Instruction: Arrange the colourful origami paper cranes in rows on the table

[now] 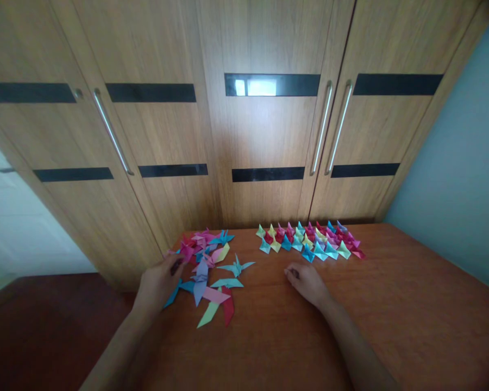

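Note:
My left hand is at the left edge of a loose pile of folded paper cranes, mostly pink and magenta. Its fingers are curled together against the pile, and what they hold, if anything, is hidden. Close beside it lie a purple crane and a blue one. A light blue crane with spread wings sits between my hands. My right hand rests on the table with its fingers curled in, and nothing shows in them. Just beyond it stand several rows of small folded paper cranes in many colours.
The reddish-brown wooden table backs onto a wooden wardrobe with metal handles and dark strips. Green and red paper pieces lie at the pile's near side. A pale wall rises on the right.

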The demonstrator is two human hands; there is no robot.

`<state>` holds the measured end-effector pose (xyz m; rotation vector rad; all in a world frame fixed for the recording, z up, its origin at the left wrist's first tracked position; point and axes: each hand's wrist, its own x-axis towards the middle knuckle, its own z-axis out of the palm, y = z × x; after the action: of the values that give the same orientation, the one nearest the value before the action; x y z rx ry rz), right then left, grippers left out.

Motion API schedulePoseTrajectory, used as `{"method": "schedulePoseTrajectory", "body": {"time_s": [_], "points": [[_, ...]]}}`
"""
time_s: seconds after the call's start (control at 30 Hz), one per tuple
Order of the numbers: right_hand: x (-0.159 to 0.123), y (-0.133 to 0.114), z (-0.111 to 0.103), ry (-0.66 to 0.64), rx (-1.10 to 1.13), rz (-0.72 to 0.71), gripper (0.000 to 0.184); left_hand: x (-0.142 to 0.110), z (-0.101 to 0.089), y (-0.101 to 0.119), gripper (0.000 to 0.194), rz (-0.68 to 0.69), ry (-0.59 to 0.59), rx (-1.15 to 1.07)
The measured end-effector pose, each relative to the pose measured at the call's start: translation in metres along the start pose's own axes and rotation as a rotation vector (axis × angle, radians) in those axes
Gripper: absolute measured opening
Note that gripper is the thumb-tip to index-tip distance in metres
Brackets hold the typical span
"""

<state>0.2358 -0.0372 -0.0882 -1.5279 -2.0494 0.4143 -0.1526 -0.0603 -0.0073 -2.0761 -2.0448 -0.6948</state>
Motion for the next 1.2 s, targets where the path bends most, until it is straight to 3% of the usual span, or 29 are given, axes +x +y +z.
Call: {"method": "schedulePoseTrajectory", "body": {"time_s": [0.2,0.33,0.57,0.7,0.93,1.2], "points": [[-0.001,-0.002,0.001,-0.003,-0.006,0.004,0.027,0.012,-0.021,0.061,0.023,0.292,0.113,-0.285],[-0.002,-0.003,-0.004,-0.012,-0.039,0.026,0.025,0.014,-0.019,0.108,0.018,0.394,0.038,-0.403],[-0.004,0.009,-0.027,0.083,-0.208,0.281,0.019,0.022,0.034,0.186,0.015,0.581,-0.257,-0.426],[-0.005,0.009,-0.029,0.030,-0.276,0.315,0.016,0.032,0.069,0.225,0.015,0.577,-0.320,-0.374],[-0.005,0.006,-0.025,-0.073,-0.304,0.294,0.019,0.038,0.112,0.253,0.018,0.544,-0.361,-0.334],[-0.004,0.004,-0.028,-0.106,-0.303,0.324,0.018,0.038,0.124,0.259,0.025,0.508,-0.396,-0.271]]}}
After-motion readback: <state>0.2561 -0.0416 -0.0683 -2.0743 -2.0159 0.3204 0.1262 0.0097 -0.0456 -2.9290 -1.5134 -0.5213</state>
